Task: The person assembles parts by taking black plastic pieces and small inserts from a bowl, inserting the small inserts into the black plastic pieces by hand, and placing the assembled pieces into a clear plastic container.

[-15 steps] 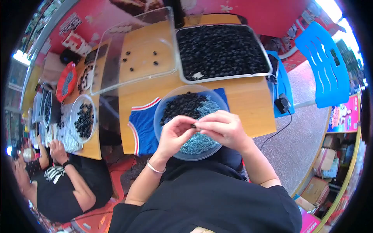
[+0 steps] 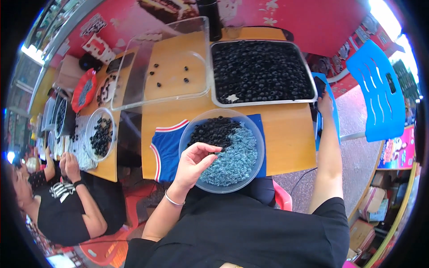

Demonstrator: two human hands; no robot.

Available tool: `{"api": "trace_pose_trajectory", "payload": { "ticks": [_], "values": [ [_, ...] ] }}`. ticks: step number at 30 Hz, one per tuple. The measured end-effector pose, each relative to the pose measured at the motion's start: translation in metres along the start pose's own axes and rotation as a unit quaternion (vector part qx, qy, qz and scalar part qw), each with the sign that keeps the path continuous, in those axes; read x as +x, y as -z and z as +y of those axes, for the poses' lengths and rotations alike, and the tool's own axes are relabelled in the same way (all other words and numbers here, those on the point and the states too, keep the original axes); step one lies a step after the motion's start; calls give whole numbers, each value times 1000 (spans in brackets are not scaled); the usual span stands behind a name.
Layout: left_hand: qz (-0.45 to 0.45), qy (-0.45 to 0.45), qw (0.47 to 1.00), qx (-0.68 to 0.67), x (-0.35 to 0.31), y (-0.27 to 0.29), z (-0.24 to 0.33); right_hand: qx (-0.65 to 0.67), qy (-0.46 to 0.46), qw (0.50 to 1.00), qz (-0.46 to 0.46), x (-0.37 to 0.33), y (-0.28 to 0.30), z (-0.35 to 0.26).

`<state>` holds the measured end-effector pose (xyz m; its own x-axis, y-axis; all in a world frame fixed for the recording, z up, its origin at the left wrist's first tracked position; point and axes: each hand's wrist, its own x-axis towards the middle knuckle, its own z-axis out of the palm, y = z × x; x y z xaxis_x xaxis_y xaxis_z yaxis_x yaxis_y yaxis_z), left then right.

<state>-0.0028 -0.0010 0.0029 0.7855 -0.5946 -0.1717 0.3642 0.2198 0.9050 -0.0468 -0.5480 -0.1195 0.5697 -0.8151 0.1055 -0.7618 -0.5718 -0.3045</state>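
Observation:
My left hand [image 2: 195, 164] is over a round clear bowl [image 2: 256, 166], thumb and fingertips pinched together. Something small and dark shows at the fingertips, too small to name. In the bowl, small black ring-like pieces [image 2: 214, 129] lie at the far left, and tiny pale-blue pieces [image 2: 232, 165] fill the near and right side. The bowl stands on a blue cloth with red-and-white trim [image 2: 167, 145]. My right arm stretches right, past the table edge. There my right hand [image 2: 326, 106] is at a dark object [image 2: 319, 85] on a blue chair; its fingers are mostly hidden.
A metal-rimmed tray [image 2: 263, 103] full of black pieces stands at the back. Left of it, a clear bin [image 2: 161, 97] has several black pieces showing in it. A co-worker [image 2: 67, 207] sits at the left, near another bowl [image 2: 102, 138]. A blue chair back [image 2: 380, 98] rises at right.
My right hand has left my left hand over the bowl and reached out to the right, beside the tray. The left hand stays pinched above the bowl. The whole view has shifted slightly.

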Motion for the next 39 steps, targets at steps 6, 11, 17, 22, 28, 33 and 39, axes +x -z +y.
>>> {"api": "trace_pose_trajectory", "payload": {
  "ticks": [6, 11, 17, 22, 28, 33, 39],
  "values": [
    [15, -18, 1000, 9, -10, 16, -1, -51, -37, 997, -52, 18, -17, 8],
    [24, -24, 999, 14, -11, 20, -4, 143, 18, 987, 77, 10, 2, 13],
    [25, -8, 1000, 6, -10, 23, -7, 523, 68, 814, 246, -101, 91, -95],
    [8, -5, 1000, -3, -12, 24, -6, 414, 309, 854, -61, -211, 115, -193],
    [11, 2, 999, -42, -15, 25, -10, 239, 478, 838, -105, -245, 81, -246],
    [26, 14, 999, -45, -20, 26, -9, 77, 496, 861, -86, -251, 55, -255],
    [21, 8, 998, -65, -18, 27, -13, 53, 459, 880, -113, -252, 57, -266]
  ]
}}
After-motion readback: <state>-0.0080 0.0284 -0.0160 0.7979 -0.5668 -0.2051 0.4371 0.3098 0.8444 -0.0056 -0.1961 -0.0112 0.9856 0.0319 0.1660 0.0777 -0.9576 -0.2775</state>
